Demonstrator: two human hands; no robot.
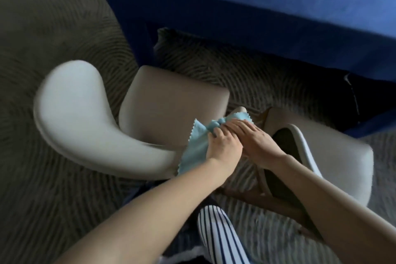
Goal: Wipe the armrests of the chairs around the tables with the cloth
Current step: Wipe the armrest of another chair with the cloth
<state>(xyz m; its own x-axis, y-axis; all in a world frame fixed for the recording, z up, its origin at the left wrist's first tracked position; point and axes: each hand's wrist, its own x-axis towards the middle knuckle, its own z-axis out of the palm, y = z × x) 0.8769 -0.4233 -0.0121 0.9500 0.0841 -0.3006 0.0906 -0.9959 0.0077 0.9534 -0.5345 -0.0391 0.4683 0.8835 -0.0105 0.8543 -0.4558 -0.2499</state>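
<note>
A light blue cloth (194, 146) with zigzag edges is draped over the right armrest (241, 110) of a white chair (79, 113) with a beige seat (171, 105). My left hand (222, 146) grips the bunched cloth on top of that armrest. My right hand (252, 137) lies beside it with straight fingers pressing the cloth's far part. Only the armrest's tip shows beyond the cloth.
A second white chair (334, 156) with a dark inner shell stands close on the right. A table under a blue cloth (257, 6) fills the top of the view. Patterned grey carpet (42, 28) lies all around. My striped trouser leg (218, 236) is below.
</note>
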